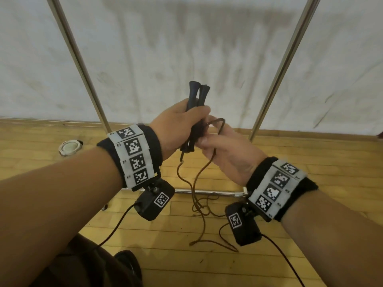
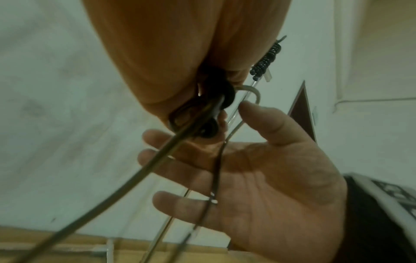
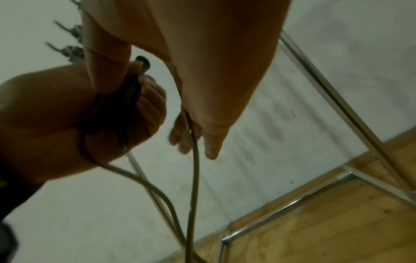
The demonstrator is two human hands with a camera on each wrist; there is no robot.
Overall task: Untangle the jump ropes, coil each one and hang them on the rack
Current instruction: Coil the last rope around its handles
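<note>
My left hand (image 1: 178,125) grips two black jump-rope handles (image 1: 199,96) side by side, their ends pointing up. The brown rope (image 1: 199,208) drops from them to a loose tangle on the floor. My right hand (image 1: 226,150) is just right of the left, under a small loop of the rope. In the left wrist view the right hand (image 2: 270,178) has straight fingers, the rope (image 2: 135,178) crosses its palm, and the thumb touches the loop. In the right wrist view the rope (image 3: 194,169) runs down past the right hand's fingers (image 3: 211,142), beside the left hand (image 3: 67,115).
The metal rack stands ahead against a white wall, with its left upright (image 1: 79,65), right upright (image 1: 284,65) and base bar (image 1: 207,192) on the wooden floor. Metal hooks (image 3: 72,49) show high up. A white round object (image 1: 69,148) lies at the left. My shoe (image 1: 128,264) is below.
</note>
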